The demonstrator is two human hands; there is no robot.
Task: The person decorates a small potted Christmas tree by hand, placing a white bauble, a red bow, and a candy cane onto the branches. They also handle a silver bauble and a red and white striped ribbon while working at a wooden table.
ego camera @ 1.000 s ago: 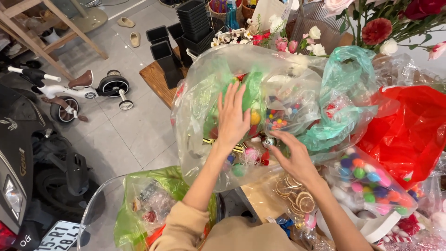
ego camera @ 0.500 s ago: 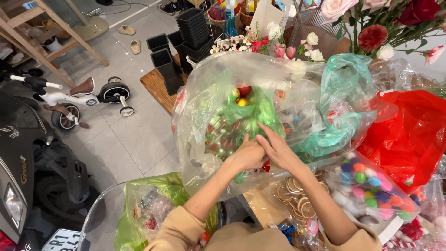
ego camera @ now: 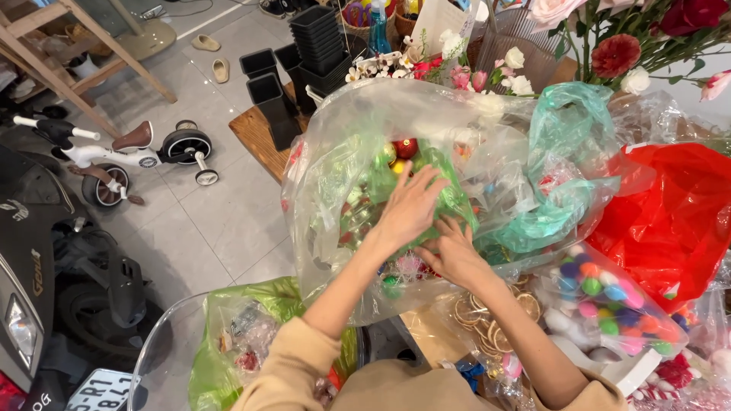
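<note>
so the big clear plastic bag [ego camera: 343,152] sits in the middle of a crowded worktop, stuffed with a green inner bag [ego camera: 449,202] and shiny red, gold and green ornament balls [ego camera: 403,148]. both hands are inside its mouth. the left hand [ego camera: 407,209] lies flat on the green plastic with fingers spread, not pinching anything. the right hand [ego camera: 453,255] is just beside it, lower down, fingers curled into the contents, but i can't tell if its grip is closed on something since the fingertips are buried.

right of that there's a teal plastic bag [ego camera: 567,152] touching the clear one, then a red plastic bag [ego camera: 670,213]. near the right forearm sits a clear pack of colourful pom-poms [ego camera: 601,304] and some dried orange slices [ego camera: 480,316]. another green bag [ego camera: 244,335] hangs lower down by the left sleeve. behind everything: artificial flowers [ego camera: 617,53], stacked black pots [ego camera: 320,38]. on the floor off to the left, a small kids' tricycle [ego camera: 137,152] and a scooter [ego camera: 30,259].
</note>
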